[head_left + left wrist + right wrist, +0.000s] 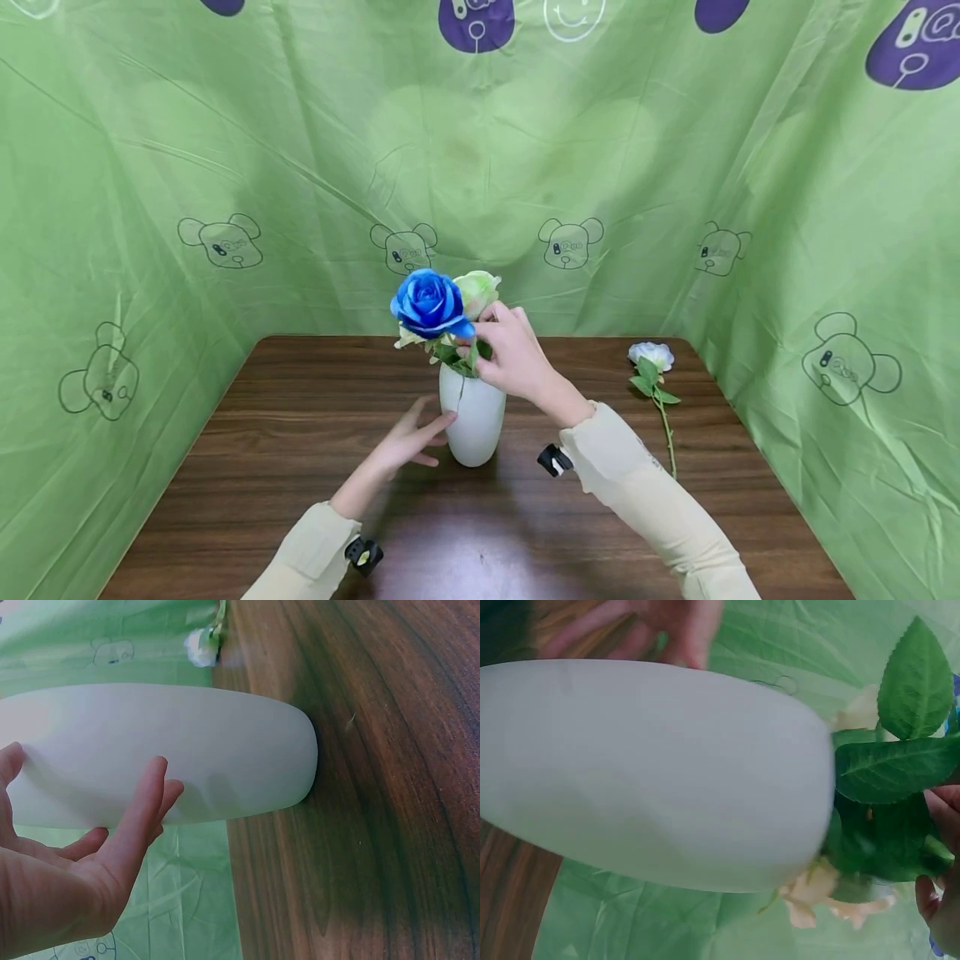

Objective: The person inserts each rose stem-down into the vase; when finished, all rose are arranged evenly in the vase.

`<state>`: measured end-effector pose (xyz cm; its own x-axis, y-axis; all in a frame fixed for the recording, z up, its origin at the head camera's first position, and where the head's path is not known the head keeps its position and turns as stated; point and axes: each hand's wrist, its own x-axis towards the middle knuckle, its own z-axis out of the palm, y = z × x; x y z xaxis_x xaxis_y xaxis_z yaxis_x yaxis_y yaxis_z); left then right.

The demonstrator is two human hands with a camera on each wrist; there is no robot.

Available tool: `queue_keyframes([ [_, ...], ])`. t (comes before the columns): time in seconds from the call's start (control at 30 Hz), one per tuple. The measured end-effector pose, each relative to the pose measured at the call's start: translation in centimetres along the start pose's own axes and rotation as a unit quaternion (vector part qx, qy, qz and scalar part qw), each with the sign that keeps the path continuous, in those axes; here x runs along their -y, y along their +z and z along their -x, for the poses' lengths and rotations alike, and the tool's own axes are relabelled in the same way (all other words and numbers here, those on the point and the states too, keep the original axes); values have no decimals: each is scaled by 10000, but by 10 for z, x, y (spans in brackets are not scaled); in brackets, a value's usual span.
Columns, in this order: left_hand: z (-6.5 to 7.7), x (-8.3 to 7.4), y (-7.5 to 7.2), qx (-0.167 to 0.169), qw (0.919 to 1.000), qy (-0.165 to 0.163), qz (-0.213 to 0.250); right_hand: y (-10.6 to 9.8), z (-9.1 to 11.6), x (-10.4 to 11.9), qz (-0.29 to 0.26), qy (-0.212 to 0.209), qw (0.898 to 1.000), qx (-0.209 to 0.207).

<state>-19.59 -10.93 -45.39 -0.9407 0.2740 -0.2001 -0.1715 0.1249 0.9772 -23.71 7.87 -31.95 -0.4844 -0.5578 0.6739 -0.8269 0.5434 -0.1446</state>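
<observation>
A white vase (474,421) stands upright on the table with artificial flowers in its mouth. My right hand (513,348) is above the rim, its curled fingers pinching the blue rose (429,304) close under its head; the grip itself is partly hidden by petals and leaves. Green leaves (896,772) spread between the rim and those fingers in the right wrist view. Behind the blue rose shows a pale green flower (477,292). My left hand (408,437) is at the vase's left side, its fingers extended and loosely spread, fingertips right at the wall.
A pale lilac flower (652,357) with a leafy stem lies on the right part of the brown wooden table (300,433). Green printed cloth (315,167) hangs behind the table and along both sides.
</observation>
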Motion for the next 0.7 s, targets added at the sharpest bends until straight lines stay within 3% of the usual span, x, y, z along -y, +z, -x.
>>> queue_keyframes([
  [0.13,4,-6,0,81,10000,-13,43,6,3,-1,538,-278,9979,206],
  [0.4,-1,-1,0,-22,10000,42,-14,10,5,-3,1252,-494,9898,459],
  [0.7,-1,-1,0,-3,10000,37,3,9,9,-6,764,-386,9959,286],
])
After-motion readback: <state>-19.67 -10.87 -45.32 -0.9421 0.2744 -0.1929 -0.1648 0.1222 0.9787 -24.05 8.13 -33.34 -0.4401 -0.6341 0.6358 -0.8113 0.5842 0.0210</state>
